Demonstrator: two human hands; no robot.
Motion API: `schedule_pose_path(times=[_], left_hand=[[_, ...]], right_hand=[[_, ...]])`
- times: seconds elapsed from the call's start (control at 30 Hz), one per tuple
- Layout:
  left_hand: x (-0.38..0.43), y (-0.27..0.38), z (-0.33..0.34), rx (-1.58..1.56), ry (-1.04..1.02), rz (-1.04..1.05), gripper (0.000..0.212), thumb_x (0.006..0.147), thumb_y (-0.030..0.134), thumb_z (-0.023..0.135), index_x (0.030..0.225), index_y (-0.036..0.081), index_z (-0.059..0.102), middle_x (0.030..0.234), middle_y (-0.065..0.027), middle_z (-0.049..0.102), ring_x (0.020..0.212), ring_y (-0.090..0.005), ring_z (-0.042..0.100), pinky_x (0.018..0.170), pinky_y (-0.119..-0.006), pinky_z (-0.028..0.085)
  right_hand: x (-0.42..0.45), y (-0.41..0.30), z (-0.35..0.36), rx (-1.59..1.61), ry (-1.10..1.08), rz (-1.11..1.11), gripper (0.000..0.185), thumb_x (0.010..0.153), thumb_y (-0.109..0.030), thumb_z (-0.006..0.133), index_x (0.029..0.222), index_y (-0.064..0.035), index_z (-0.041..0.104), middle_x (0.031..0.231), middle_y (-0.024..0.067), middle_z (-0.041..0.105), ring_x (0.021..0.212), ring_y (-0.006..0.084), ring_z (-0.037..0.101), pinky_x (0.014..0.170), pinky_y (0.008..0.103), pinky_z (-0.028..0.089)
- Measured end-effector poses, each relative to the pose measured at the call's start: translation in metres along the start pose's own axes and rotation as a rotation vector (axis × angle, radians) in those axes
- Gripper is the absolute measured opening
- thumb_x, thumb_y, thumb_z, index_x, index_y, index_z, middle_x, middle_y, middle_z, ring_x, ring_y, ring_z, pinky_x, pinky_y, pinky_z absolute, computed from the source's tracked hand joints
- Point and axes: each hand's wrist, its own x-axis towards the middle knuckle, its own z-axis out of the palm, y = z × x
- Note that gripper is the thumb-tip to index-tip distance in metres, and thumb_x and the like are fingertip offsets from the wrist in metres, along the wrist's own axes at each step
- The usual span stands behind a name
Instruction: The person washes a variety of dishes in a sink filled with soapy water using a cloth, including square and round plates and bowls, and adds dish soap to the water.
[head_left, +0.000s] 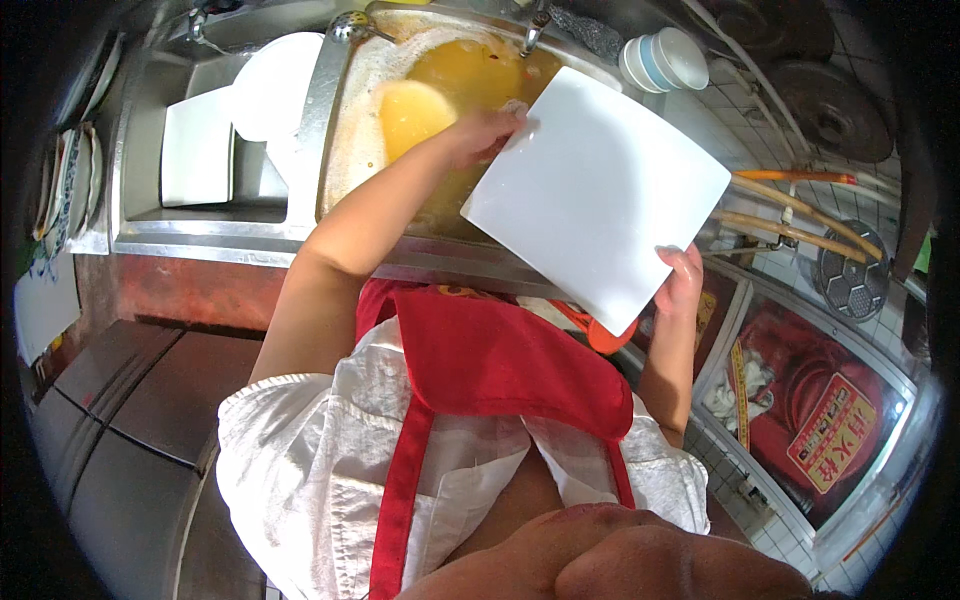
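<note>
A large square white plate (600, 195) is held tilted over the right part of a soapy sink. My left hand (487, 136) is at its left edge, fingers partly hidden behind or against the rim. My right hand (681, 281) grips the lower right edge, thumb on the face towards me. Under my left forearm, the sink basin (328, 142) holds cloudy yellowish water with foam along its side. A round plate (412, 116) lies partly sunk in that water.
In the left basin (142, 150) are a square white plate (196, 150) and a round white plate (277, 82). A perforated ladle (349, 27) rests on the sink's back rim. Stacked bowls (664, 60) lie tipped beside a faucet (535, 34). A glass-fronted cabinet (810, 405) stands at right.
</note>
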Motion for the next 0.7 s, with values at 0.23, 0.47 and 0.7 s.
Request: schedule_pose_path(times=[0.23, 0.47, 0.7], left_hand=[[-0.053, 0.018, 0.009, 0.047, -0.205, 0.278, 0.049, 0.073, -0.002, 0.054, 0.119, 0.007, 0.041, 0.103, -0.0057, 0.054, 0.089, -0.015, 0.053, 0.078, -0.028, 0.043], [-0.072, 0.069, 0.005, 0.67, -0.038, 0.498, 0.022, 0.075, -0.001, 0.053, 0.095, 0.005, 0.059, 0.094, -0.0021, 0.059, 0.086, -0.0108, 0.054, 0.077, -0.024, 0.043], [-0.115, 0.117, 0.017, 1.37, -0.106, 1.353, 0.02, 0.076, 0.011, 0.048, 0.093, 0.008, 0.059, 0.098, -0.0062, 0.059, 0.102, -0.0227, 0.05, 0.09, -0.032, 0.035]], right_hand=[[0.008, 0.024, -0.009, 0.036, -0.097, 0.008, 0.049, 0.061, 0.003, 0.048, 0.109, 0.0075, 0.041, 0.1, 0.0133, 0.051, 0.091, 0.0231, 0.052, 0.081, 0.0321, 0.041], [0.016, 0.042, 0.004, -0.253, 0.004, -0.289, 0.039, 0.072, -0.003, 0.057, 0.109, 0.0028, 0.045, 0.107, 0.013, 0.05, 0.1, 0.0236, 0.047, 0.088, 0.0333, 0.037], [0.035, 0.035, 0.02, -0.703, -0.183, -1.092, 0.027, 0.081, -0.016, 0.048, 0.106, -0.006, 0.05, 0.113, 0.0161, 0.049, 0.114, 0.0301, 0.038, 0.095, 0.043, 0.028]])
